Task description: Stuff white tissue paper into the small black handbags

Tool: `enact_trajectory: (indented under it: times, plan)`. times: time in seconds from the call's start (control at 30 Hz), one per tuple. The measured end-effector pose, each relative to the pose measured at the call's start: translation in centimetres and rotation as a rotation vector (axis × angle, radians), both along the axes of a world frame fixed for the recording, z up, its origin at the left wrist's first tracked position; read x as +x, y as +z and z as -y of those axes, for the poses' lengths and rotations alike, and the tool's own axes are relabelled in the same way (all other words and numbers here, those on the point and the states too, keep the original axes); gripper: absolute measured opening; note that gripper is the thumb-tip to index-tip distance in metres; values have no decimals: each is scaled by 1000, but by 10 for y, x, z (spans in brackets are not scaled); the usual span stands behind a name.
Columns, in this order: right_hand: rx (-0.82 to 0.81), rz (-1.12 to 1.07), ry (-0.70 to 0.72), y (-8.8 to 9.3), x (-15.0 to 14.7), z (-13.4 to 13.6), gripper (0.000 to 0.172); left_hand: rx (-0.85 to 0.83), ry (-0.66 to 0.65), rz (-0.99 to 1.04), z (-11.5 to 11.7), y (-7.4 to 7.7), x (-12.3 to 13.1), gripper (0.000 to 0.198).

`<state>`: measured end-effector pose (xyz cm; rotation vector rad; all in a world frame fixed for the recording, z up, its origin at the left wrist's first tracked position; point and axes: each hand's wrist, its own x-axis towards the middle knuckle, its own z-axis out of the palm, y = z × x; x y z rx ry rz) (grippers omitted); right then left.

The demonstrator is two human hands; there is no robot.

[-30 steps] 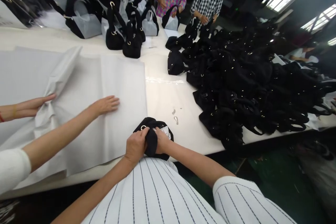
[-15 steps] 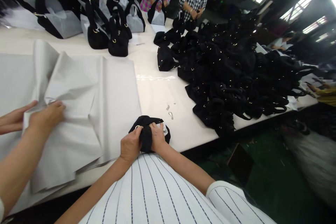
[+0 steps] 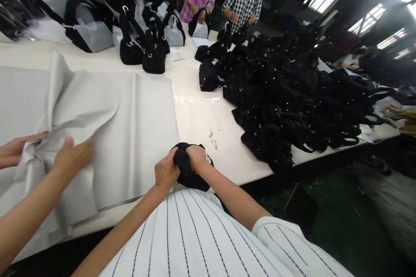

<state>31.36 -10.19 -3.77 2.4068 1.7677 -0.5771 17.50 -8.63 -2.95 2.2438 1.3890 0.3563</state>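
My left hand (image 3: 165, 173) and my right hand (image 3: 196, 157) are both closed on a small black bag (image 3: 190, 175) at the near edge of the white table (image 3: 198, 112). The two hands pinch a fold of black fabric between them, just above the bag's body. The bag rests against my striped shirt. Two small metal pieces (image 3: 212, 138) lie on the table just beyond it.
A co-worker's hands (image 3: 69, 153) at the left gather a sheet of white paper (image 3: 130, 125). A large heap of black bags (image 3: 292, 95) covers the right of the table. Stuffed bags (image 3: 143, 47) stand at the far side, where two people stand.
My hands have pulled the bag's fabric up and closer together. The co-worker's hands have drawn the paper sheet further into a bunch at the left.
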Motion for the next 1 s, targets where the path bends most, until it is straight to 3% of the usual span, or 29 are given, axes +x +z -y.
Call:
enact_trajectory:
  times: [0.23,0.43,0.63,0.73,0.83,1.0]
  plan:
    - [13,14,38,-4,1,-6,20,25,-22,16,-4,-4,3,34]
    - [173,116,-132,-17,4,17,26,-116,-123,37,7,-7,-8,22]
    - [78,131,-191,-24,10,-9,17,-130,-203,-60,7,-6,-3,23]
    - [47,101,-272,-17,14,-26,20,-86,-182,-91,1,-3,5,22]
    - [42,9,-328,-3,22,-27,18,-47,-116,-101,-4,0,4,26]
    - [400,-353,-350,17,43,25,19,-30,-2,-66,-2,-4,-21,29]
